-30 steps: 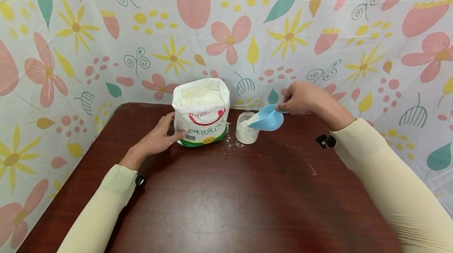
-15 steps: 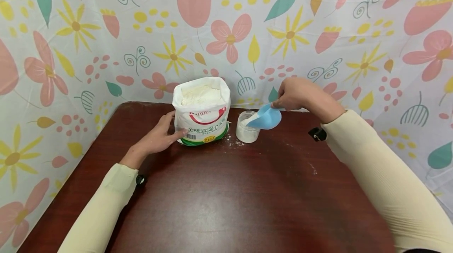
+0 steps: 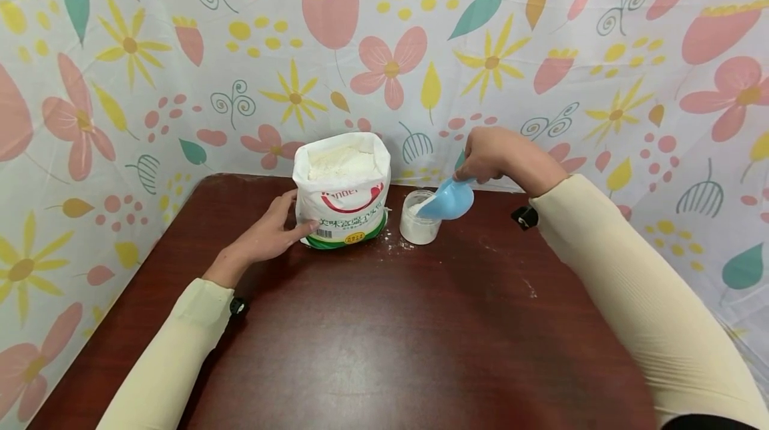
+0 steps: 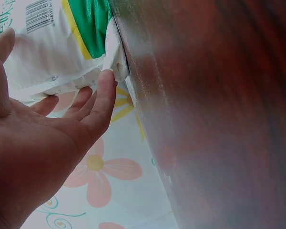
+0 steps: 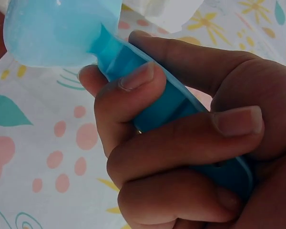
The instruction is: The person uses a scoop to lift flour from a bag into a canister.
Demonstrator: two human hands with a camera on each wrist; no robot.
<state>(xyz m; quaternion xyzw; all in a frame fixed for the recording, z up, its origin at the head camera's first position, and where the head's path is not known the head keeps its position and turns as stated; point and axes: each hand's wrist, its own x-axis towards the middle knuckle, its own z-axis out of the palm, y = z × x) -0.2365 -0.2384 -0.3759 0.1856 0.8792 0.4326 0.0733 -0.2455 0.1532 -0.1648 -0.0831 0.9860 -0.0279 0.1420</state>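
Observation:
Standing upright on the table, an open-topped white flour bag (image 3: 351,199) shows pale flour inside. My left hand (image 3: 267,230) rests against its left side, thumb on the front and the other fingers loosely extended along the side (image 4: 43,119). My right hand (image 3: 492,156) grips the handle of a light blue scoop (image 3: 450,199), fingers wrapped round it in the right wrist view (image 5: 167,114). The scoop tilts left, its lip at the mouth of a clear jar (image 3: 419,230). White flour fills much of the jar. The scoop's inside is mostly hidden in the head view.
Spilled flour (image 3: 393,244) dots the dark brown table (image 3: 360,330) between the bag and jar, with faint traces farther right. A flower-printed cloth (image 3: 390,29) hangs close behind the table and along the left side.
My right hand has shifted left and tipped the scoop further toward the jar; less flour shows in the scoop. My left hand and the bag have stayed in place.

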